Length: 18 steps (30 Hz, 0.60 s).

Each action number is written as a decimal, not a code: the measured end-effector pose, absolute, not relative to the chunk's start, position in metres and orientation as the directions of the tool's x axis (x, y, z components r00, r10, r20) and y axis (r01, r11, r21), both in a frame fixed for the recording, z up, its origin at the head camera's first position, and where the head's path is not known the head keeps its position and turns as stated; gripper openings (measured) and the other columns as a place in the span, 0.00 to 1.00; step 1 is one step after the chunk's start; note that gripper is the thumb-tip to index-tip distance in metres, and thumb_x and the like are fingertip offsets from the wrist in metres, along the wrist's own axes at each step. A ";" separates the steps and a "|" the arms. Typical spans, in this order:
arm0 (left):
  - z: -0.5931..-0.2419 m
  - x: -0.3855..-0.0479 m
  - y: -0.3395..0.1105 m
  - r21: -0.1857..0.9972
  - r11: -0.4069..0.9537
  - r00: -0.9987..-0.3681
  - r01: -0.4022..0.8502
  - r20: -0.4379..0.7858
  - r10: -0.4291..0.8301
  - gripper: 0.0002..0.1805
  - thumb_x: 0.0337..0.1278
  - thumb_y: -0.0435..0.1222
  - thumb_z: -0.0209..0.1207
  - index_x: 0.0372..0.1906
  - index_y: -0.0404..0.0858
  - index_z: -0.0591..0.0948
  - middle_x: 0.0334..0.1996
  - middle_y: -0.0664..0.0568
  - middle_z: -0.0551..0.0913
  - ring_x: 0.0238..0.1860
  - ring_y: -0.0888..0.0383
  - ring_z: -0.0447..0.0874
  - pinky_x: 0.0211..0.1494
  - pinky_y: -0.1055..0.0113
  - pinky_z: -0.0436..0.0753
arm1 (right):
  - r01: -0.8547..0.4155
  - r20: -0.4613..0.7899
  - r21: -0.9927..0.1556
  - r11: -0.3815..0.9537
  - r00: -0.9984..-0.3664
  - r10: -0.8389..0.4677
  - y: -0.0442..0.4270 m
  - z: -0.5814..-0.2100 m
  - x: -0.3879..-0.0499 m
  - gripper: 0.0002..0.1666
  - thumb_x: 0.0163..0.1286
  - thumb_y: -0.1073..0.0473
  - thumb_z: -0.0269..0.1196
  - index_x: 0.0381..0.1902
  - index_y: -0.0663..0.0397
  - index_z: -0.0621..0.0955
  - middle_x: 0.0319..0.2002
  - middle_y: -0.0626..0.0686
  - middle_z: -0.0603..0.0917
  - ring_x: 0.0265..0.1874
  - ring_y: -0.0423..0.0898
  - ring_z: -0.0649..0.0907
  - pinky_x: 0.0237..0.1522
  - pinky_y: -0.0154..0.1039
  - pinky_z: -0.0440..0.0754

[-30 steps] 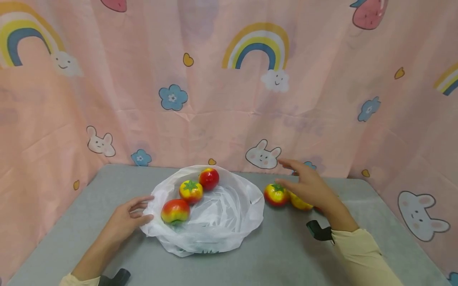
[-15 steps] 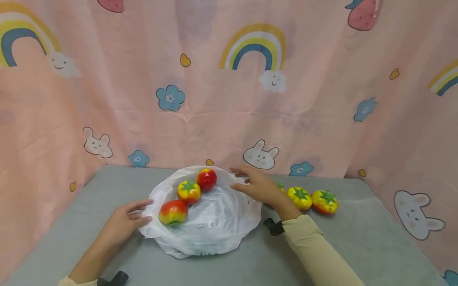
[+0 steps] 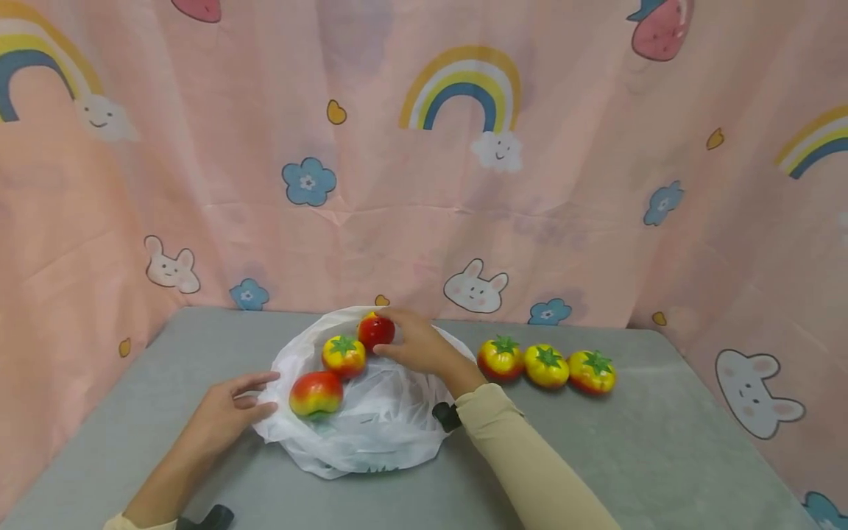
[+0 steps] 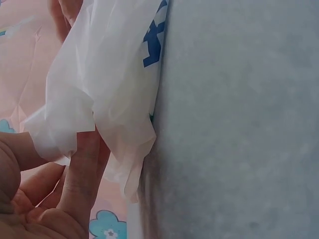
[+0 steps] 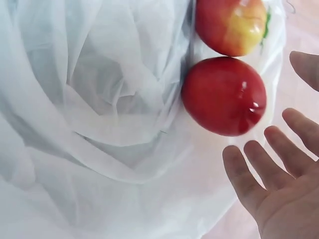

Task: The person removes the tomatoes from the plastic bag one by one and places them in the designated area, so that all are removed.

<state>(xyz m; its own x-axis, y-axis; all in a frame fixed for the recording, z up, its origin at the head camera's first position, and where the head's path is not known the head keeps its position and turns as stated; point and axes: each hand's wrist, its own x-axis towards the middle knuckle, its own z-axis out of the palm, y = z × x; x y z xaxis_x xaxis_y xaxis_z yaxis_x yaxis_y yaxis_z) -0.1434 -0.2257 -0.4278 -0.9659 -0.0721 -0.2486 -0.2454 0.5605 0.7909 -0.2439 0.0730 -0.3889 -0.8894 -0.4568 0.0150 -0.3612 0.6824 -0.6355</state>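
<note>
A white plastic bag lies spread with its mouth up in the head view. Inside it, along the left, sit a red-and-yellow toy fruit, a yellow-red one with a green star-shaped top, and a glossy red toy fruit. My left hand holds the bag's left edge; in the left wrist view, plastic covers its thumb and finger ends. My right hand reaches over the bag beside the red fruit. Its fingers are spread and apart from that fruit in the right wrist view.
Right of the bag, a row of three yellow-red toy fruits with green tops stands on the grey table. A pink printed curtain hangs behind the table's back edge.
My right hand has moved left, from above the row of fruits to beside the red fruit in the bag. The left hand stays at the bag's edge, and the view has shifted slightly.
</note>
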 end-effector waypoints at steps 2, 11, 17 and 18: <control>-0.426 -0.144 -0.226 0.787 0.565 -0.965 -0.247 -0.251 -0.072 0.34 0.61 0.44 0.66 0.71 0.44 0.71 0.70 0.33 0.67 0.66 0.32 0.71 0.63 0.46 0.78 | -0.360 -0.001 -0.621 0.696 -0.888 -0.460 0.070 -0.390 -0.244 0.39 0.67 0.52 0.67 0.73 0.46 0.67 0.73 0.52 0.69 0.71 0.54 0.70 0.72 0.53 0.72; -0.427 -0.145 -0.223 0.783 0.560 -0.959 -0.271 -0.271 -0.084 0.34 0.61 0.44 0.66 0.71 0.45 0.71 0.70 0.33 0.67 0.67 0.32 0.70 0.63 0.47 0.78 | -0.361 0.016 -0.571 0.737 -0.903 -0.430 0.073 -0.393 -0.245 0.37 0.69 0.48 0.65 0.73 0.43 0.67 0.67 0.54 0.73 0.64 0.54 0.76 0.68 0.52 0.76; -0.427 -0.145 -0.222 0.778 0.565 -0.958 -0.272 -0.275 -0.083 0.33 0.61 0.44 0.66 0.71 0.46 0.72 0.71 0.33 0.66 0.67 0.31 0.69 0.64 0.46 0.77 | -0.371 0.067 -0.609 0.701 -0.905 -0.421 0.074 -0.396 -0.245 0.30 0.71 0.51 0.63 0.69 0.52 0.72 0.51 0.54 0.76 0.52 0.55 0.78 0.60 0.46 0.82; -0.427 -0.145 -0.222 0.778 0.567 -0.958 -0.271 -0.274 -0.082 0.33 0.61 0.44 0.66 0.71 0.45 0.72 0.71 0.32 0.66 0.67 0.31 0.69 0.64 0.46 0.77 | -0.369 0.075 -0.615 0.697 -0.907 -0.414 0.073 -0.397 -0.245 0.30 0.71 0.52 0.63 0.68 0.52 0.72 0.50 0.54 0.76 0.52 0.54 0.78 0.59 0.46 0.82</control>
<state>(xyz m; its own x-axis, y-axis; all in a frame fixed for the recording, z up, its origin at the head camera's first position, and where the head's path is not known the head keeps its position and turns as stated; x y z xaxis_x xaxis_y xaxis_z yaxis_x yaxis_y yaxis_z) -0.1452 -0.2222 -0.4271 -0.9582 -0.0821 -0.2740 -0.2711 0.5668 0.7780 -0.2452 0.0733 -0.3969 -0.9070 -0.4145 0.0747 -0.3691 0.6967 -0.6151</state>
